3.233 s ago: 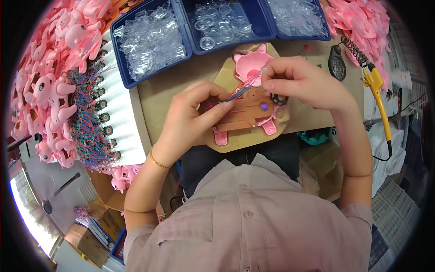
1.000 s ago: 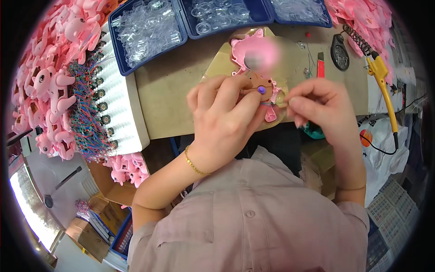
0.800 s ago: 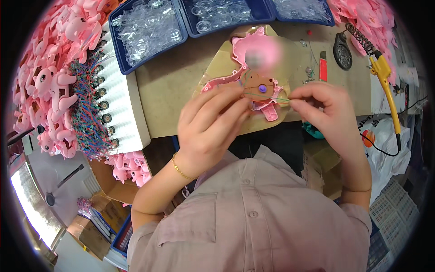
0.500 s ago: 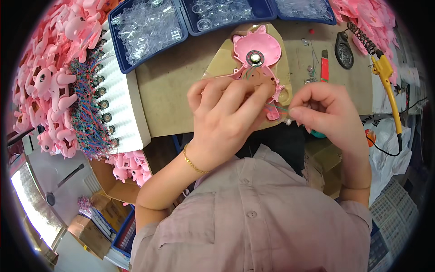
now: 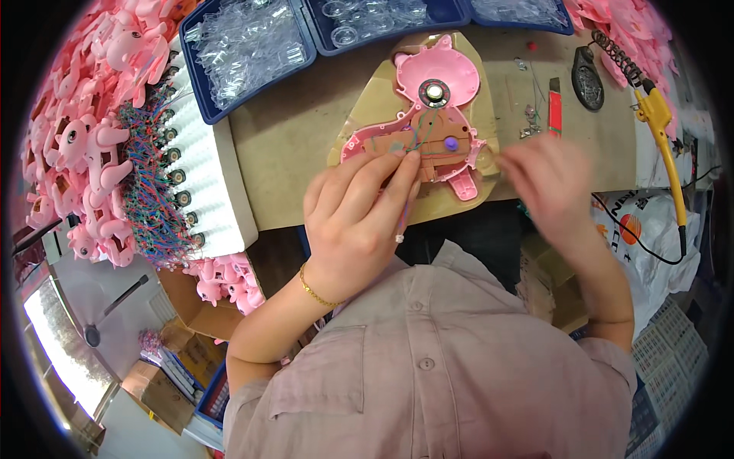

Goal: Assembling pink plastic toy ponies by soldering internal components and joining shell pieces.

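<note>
A pink animal-shaped toy half-shell [image 5: 459, 73] lies open side up in a tan holder [image 5: 367, 107]. Inside its head sits a round speaker [image 5: 434, 93], and a brown block [image 5: 432, 126] with a purple knob [image 5: 451, 144] fills the body. Green wires [image 5: 419, 131] cross the block. My left hand [image 5: 355, 210] is closed at the block's near left, its fingertips pinched beside those wires. Thin pinkish wires [image 5: 404, 214] with a small white end hang from its fingers. My right hand [image 5: 554, 187], smeared by motion, hovers right of the holder; its fingers are not clear.
Blue trays [image 5: 248, 53] of clear plastic parts line the back. Left are a white foam rack [image 5: 218, 168], bundled coloured wires [image 5: 149, 187] and piled pink toy parts [image 5: 88, 138]. On the right are a red-handled knife [image 5: 555, 115] and a yellow soldering iron [image 5: 657, 122] in a coiled stand.
My left hand has shifted left and nearer me, uncovering the brown block and purple knob. My right hand has swung right, off the wires. The white wire end now hangs beside my left hand.
</note>
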Available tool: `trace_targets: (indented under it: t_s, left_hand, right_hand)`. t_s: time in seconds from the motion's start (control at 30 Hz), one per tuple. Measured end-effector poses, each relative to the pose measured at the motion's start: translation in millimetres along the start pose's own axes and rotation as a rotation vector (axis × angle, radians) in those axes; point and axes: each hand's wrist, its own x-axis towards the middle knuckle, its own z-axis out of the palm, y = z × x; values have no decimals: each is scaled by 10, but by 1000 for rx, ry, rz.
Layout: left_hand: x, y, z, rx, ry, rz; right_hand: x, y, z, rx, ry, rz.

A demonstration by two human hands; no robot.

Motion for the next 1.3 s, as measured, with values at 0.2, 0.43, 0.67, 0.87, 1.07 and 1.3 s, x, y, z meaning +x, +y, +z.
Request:
trace_targets:
  t_s: [0.2, 0.43, 0.67, 0.87, 1.07, 1.3]
  left_hand:
    - [96, 26, -26, 12, -30, 92]
    - [132, 23, -53, 94, -114, 281]
    - [182, 106, -50, 118, -176, 308]
    - [128, 87, 13, 94, -144, 280]
    - [120, 106, 21, 86, -126, 267]
    - [119, 143, 65, 73, -133, 263]
  right_hand:
    - [-394, -365, 108, -28, 48, -1]
    - [105, -228, -22, 435, -19, 504]
    - [222, -90, 11, 372, -89, 171]
    - [305, -205, -19, 405, -112, 369]
    - [175, -178, 89, 140, 0, 125]
    - [345, -142, -75, 6, -209, 25]
